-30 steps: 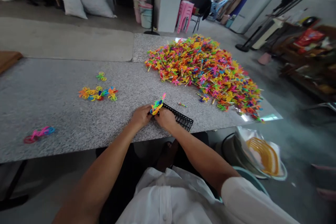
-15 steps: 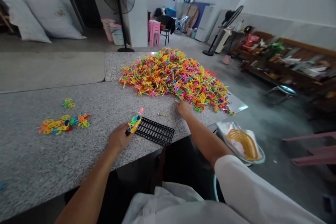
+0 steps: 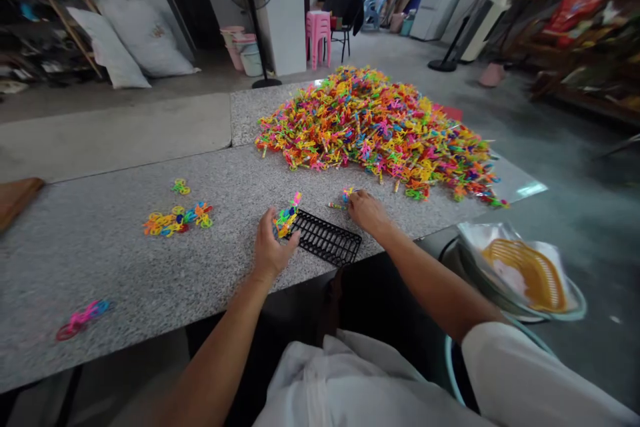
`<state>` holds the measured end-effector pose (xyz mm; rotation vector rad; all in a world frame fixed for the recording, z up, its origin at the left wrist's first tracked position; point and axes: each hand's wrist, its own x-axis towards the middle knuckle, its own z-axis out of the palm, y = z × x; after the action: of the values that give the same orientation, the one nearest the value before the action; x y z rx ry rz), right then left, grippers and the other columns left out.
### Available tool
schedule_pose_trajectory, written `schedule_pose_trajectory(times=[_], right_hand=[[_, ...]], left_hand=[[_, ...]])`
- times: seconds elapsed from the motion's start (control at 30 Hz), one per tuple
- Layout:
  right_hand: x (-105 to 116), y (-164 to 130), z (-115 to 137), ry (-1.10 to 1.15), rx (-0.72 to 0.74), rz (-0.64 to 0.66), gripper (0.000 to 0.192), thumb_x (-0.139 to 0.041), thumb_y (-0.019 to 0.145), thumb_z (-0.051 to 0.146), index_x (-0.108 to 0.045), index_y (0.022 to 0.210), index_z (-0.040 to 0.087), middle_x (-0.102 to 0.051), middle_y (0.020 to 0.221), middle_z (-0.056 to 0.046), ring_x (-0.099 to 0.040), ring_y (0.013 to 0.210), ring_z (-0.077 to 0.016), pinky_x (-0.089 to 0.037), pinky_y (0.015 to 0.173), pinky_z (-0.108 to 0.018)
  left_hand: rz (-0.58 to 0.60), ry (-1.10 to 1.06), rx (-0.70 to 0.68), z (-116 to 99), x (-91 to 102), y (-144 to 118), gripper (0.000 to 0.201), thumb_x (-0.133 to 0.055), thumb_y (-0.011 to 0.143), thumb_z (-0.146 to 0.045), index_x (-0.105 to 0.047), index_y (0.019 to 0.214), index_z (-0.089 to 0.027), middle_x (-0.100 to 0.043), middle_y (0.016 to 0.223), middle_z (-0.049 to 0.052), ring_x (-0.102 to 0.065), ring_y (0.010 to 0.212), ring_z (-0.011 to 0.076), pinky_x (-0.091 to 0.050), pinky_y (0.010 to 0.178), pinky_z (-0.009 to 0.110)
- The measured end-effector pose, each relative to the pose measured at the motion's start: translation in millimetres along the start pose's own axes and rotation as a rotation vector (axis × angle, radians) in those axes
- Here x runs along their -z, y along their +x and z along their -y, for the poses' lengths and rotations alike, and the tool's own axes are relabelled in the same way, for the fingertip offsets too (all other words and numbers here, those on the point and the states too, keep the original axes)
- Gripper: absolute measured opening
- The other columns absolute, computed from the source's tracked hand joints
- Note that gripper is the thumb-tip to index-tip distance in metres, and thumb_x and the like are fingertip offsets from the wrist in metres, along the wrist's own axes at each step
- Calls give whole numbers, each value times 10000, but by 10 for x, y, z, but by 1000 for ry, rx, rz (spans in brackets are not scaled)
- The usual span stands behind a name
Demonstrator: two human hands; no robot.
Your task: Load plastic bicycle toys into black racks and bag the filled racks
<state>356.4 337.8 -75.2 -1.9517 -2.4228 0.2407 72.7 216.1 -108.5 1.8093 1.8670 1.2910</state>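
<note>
A black grid-like rack [image 3: 327,239] lies on the speckled stone table, with small bright plastic pieces [image 3: 286,219] standing in its left end. My left hand [image 3: 273,247] is around that end, thumb and fingers spread apart beside the pieces. Just beyond the rack's right side, my right hand [image 3: 369,212] pinches a small multicoloured plastic piece [image 3: 347,194], partly hidden by the fingers. A short patterned stick [image 3: 335,205] lies on the table left of those fingertips. Farther back rises a large heap of colourful plastic pieces [image 3: 370,120].
On the left of the table are a row of looped pieces [image 3: 179,220], a green-yellow cluster [image 3: 181,186], a pink and blue cluster [image 3: 84,319] and a brown object [image 3: 17,200]. A yellow basket [image 3: 525,273] sits low at right. A standing fan [image 3: 250,13] is behind the table.
My right hand has come back from the heap's edge towards the rack with a small piece. My left hand's fingers have spread at the rack's left end. The view has turned left and down.
</note>
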Motion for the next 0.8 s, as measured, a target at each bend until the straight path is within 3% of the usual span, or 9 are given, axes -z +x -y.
schedule_pose_trajectory(times=[0.1, 0.23, 0.43, 0.5, 0.67, 0.8], right_hand=[[-22, -21, 43, 62, -108, -32, 345, -500, 1129, 296, -656, 1381, 119, -712, 1320, -211, -700, 1210, -305, -515, 999, -356], [-48, -44, 47, 84, -153, -44, 344, -502, 1126, 317, -696, 1317, 107, -714, 1308, -235, -717, 1169, -318, -521, 968, -372], [-103, -121, 0, 94, -200, -65, 407, -528, 1123, 397, -693, 1361, 111, -690, 1367, -253, -727, 1138, -329, -543, 927, -389], [-106, -142, -22, 88, -211, -48, 412, -519, 1130, 416, -716, 1338, 121, -703, 1357, -239, -735, 1125, -314, -545, 924, -373], [-68, -118, -57, 142, -225, -52, 327, -560, 1107, 345, -783, 1204, 125, -778, 1235, -215, -754, 1104, -292, -525, 909, -329], [-92, -55, 73, 422, -220, -76, 256, -636, 1048, 353, -789, 1104, 156, -820, 1035, -125, -756, 951, -236, -502, 815, -290]], left_hand=[[-72, 23, 127, -166, -110, 122, 738, -784, 916, -435, -505, 1559, -204, -688, 1462, 171, -677, 1348, 309, -518, 1213, 507], [-56, 49, 212, -241, -115, 232, 437, -717, 976, -447, -699, 1343, -212, -768, 1332, 132, -724, 1246, 301, -555, 1158, 486], [-60, 60, 220, -196, -103, 219, 342, -639, 1015, -400, -733, 1285, -213, -791, 1258, 111, -750, 1161, 270, -581, 1105, 445], [-70, 64, 172, -161, -116, 196, 411, -696, 985, -413, -698, 1343, -212, -769, 1313, 122, -734, 1217, 279, -565, 1136, 453], [-46, 28, 144, -40, -111, 80, 860, -832, 889, -438, -437, 1624, -229, -693, 1452, 153, -686, 1342, 298, -538, 1183, 471], [14, 30, 241, 59, -93, 10, 880, -825, 890, -444, -424, 1637, -210, -724, 1394, 159, -719, 1284, 313, -573, 1127, 479]])
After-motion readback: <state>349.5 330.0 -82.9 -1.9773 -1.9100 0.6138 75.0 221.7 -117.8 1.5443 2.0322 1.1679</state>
